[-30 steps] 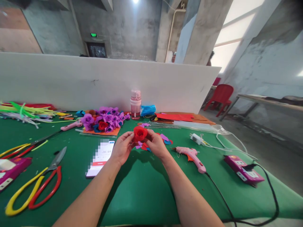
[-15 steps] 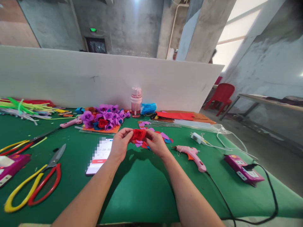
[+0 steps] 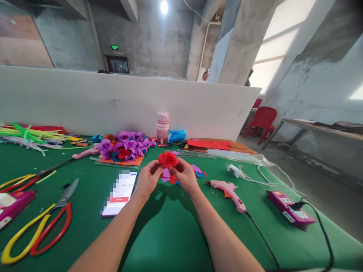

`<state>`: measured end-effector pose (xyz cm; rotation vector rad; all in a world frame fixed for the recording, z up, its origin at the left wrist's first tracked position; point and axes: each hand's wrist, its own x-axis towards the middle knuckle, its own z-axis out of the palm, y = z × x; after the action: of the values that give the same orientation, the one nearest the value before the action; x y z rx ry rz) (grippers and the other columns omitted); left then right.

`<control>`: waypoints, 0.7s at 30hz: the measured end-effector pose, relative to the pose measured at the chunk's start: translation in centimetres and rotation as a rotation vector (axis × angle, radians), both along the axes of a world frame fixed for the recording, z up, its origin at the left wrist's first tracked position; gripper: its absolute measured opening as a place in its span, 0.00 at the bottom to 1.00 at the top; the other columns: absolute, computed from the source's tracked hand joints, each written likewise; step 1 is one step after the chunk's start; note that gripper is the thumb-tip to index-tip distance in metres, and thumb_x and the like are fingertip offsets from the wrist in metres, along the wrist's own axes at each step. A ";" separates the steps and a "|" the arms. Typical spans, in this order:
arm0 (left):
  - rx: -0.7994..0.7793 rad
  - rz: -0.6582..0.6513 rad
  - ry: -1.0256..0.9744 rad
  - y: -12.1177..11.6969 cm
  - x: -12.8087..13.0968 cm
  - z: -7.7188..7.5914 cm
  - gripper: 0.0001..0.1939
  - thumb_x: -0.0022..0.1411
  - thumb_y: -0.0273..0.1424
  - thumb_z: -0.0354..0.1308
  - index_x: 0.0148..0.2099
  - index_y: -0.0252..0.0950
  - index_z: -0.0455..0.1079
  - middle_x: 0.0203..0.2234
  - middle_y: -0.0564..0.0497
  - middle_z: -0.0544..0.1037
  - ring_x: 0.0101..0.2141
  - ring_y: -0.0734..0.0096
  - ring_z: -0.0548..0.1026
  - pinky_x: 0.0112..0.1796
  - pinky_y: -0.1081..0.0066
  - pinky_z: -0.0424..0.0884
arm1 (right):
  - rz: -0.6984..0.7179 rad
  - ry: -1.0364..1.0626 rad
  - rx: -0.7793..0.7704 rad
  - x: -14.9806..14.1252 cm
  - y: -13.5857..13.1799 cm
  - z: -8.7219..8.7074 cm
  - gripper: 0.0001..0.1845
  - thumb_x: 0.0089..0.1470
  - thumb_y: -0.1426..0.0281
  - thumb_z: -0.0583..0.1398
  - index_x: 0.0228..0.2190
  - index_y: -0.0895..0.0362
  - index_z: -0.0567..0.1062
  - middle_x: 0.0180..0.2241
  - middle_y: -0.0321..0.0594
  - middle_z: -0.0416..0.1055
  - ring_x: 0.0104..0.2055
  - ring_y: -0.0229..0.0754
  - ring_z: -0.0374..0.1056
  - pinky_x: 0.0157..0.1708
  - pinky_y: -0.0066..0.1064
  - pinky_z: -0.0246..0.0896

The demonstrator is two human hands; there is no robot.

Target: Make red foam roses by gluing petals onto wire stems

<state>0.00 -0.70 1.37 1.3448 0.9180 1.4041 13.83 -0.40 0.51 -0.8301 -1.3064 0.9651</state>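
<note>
Both of my hands hold a small red felt rose above the green table. My left hand pinches it from the left and my right hand grips it from the right, fingers closed on its base. Loose felt petals in red, purple and blue lie on the table just behind my hands. A phone with a lit screen lies to the left of my left wrist.
A pink glue gun with a black cord lies right of my hands; a purple box sits further right. Yellow and red scissors lie at left. Finished purple roses, a pink bottle and felt sheets stand before a white board.
The red rose has been raised a little and turned between my fingers; my hands stay in about the same place. The view shifted slightly.
</note>
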 end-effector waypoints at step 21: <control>0.003 -0.003 0.042 -0.2 0.5 -0.4 0.13 0.44 0.32 0.67 0.35 0.35 0.73 0.24 0.55 0.75 0.25 0.75 0.70 0.28 0.76 0.65 | -0.331 -0.347 0.179 -1.3 -1.5 -0.1 0.14 0.46 0.75 0.59 0.38 0.54 0.69 0.31 0.35 0.73 0.32 0.41 0.70 0.33 0.30 0.65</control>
<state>0.52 -0.85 0.98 1.3818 0.9416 1.3799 12.53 -1.85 0.41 -1.0642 -1.4660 0.4478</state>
